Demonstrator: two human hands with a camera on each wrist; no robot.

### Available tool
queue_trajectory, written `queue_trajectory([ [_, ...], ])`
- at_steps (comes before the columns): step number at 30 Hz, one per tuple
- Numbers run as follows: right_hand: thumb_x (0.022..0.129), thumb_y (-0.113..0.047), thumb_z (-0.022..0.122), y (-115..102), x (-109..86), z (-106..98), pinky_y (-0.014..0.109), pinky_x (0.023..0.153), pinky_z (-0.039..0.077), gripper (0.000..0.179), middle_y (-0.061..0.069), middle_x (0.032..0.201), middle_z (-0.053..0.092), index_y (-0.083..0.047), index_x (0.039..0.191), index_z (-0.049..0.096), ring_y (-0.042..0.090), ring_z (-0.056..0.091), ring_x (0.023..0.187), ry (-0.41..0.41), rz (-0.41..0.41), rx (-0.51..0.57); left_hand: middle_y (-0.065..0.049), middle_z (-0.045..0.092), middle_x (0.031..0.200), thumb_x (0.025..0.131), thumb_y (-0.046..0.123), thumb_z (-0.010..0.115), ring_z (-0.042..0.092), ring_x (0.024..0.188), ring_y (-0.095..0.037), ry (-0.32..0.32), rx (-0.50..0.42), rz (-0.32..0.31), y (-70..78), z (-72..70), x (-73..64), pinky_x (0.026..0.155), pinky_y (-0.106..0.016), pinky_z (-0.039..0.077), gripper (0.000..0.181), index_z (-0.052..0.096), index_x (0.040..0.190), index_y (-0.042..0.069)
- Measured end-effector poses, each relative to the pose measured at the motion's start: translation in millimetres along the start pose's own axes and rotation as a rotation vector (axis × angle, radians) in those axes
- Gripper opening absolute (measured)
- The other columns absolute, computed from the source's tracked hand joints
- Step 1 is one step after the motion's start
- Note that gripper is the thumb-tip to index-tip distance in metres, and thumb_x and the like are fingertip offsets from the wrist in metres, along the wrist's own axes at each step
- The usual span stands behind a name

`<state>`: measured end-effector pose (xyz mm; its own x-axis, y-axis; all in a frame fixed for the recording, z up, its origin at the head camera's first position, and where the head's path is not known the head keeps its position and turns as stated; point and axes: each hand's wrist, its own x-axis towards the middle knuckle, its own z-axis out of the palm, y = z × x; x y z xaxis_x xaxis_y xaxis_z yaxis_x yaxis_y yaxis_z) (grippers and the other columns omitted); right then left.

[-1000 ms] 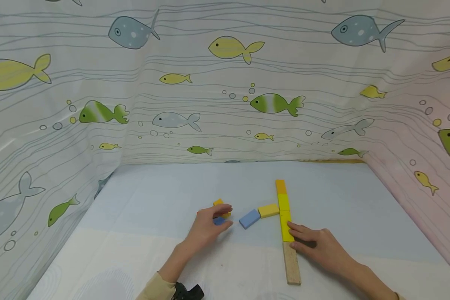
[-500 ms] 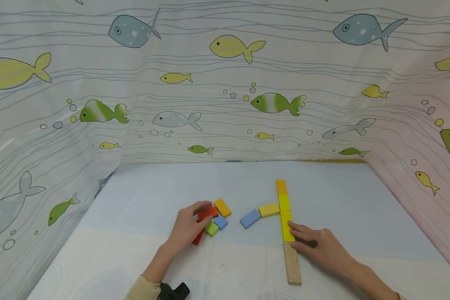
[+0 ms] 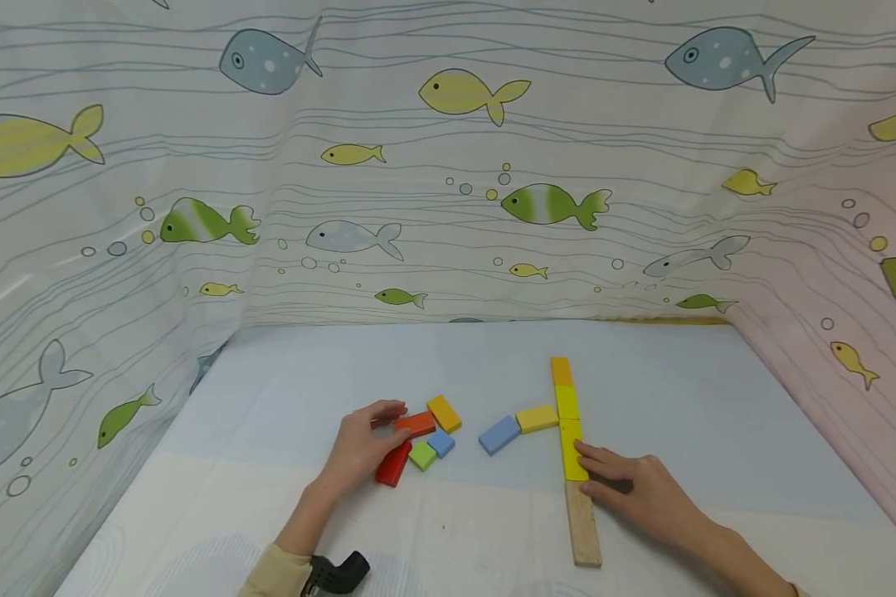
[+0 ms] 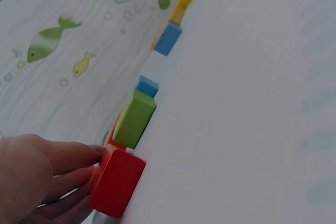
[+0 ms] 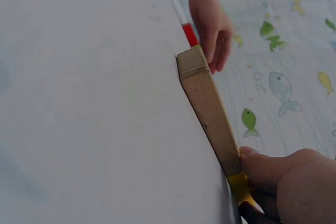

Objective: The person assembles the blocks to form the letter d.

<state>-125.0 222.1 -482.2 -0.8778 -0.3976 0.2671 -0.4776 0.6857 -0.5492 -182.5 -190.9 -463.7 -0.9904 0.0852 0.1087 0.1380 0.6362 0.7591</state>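
Observation:
My left hand (image 3: 358,444) is at the left end of an orange-red block (image 3: 420,424), its thumb tip overlapping the block's near side and its fingers loosely bent beyond. Just below lies a red block (image 3: 393,466); in the left wrist view, the fingers pass behind this red block (image 4: 118,182). My right hand (image 3: 645,493) rests against the right side of a straight row. Its fingertips touch a bright yellow block (image 3: 570,456), and the thumb is by the end of a bare wooden block (image 3: 583,526). Another yellow block (image 3: 565,402) and an orange block (image 3: 560,371) continue the row.
A pale yellow block (image 3: 538,418) meets the row's left side, with a blue block (image 3: 499,435) angled off its end. Near the left hand lie an amber block (image 3: 444,413), a small blue block (image 3: 441,443) and a green block (image 3: 422,456). A fish-patterned sheet (image 3: 448,191) surrounds the table.
My left hand has moved left, from over the small blue block to the orange-red block's left end, uncovering the loose blocks. My right hand has stayed against the row.

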Motion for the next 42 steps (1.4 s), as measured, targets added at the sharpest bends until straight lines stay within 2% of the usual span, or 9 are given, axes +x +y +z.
queue_trajectory([
  [6, 0.089, -0.041, 0.073, 0.8, 0.6, 0.3, 0.037, 0.090, 0.058, 0.045, -0.005, 0.134, 0.064, -0.013, 0.124, 0.072, 0.021, 0.062, 0.119, 0.003, 0.001, -0.004, 0.000, 0.073, 0.115, 0.088, 0.017, 0.078, 0.066, 0.108, -0.023, -0.011, 0.016, -0.029, -3.7, -2.9, 0.3, 0.095, -0.041, 0.056, 0.039, 0.069, 0.125, 0.011],
  [12, 0.088, -0.038, 0.074, 1.0, 1.5, 0.7, 0.036, 0.089, 0.059, 0.044, -0.003, 0.133, 0.065, -0.012, 0.123, 0.072, 0.022, 0.062, 0.118, 0.011, -0.013, 0.001, -0.001, 0.073, 0.115, 0.087, 0.017, 0.079, 0.067, 0.107, -0.023, 0.006, 0.031, -0.043, -8.1, -6.7, 3.0, 0.095, -0.041, 0.056, 0.039, 0.069, 0.124, 0.011],
  [31, 0.089, -0.036, 0.074, 1.0, 3.3, -1.7, 0.033, 0.088, 0.059, 0.043, -0.003, 0.133, 0.065, -0.011, 0.124, 0.072, 0.024, 0.064, 0.116, 0.020, -0.043, 0.000, -0.003, 0.072, 0.118, 0.087, 0.015, 0.078, 0.067, 0.109, -0.023, -0.002, -0.008, -0.031, -11.7, -4.5, 6.8, 0.097, -0.042, 0.054, 0.040, 0.068, 0.126, 0.010],
  [42, 0.089, -0.039, 0.074, 3.1, 2.1, -1.0, 0.036, 0.089, 0.058, 0.045, -0.004, 0.134, 0.064, -0.012, 0.125, 0.071, 0.022, 0.062, 0.119, 0.005, -0.019, -0.002, -0.004, 0.073, 0.117, 0.086, 0.016, 0.079, 0.067, 0.108, -0.023, 0.017, -0.004, -0.019, -9.6, -4.2, 4.6, 0.096, -0.042, 0.055, 0.042, 0.069, 0.126, 0.007],
])
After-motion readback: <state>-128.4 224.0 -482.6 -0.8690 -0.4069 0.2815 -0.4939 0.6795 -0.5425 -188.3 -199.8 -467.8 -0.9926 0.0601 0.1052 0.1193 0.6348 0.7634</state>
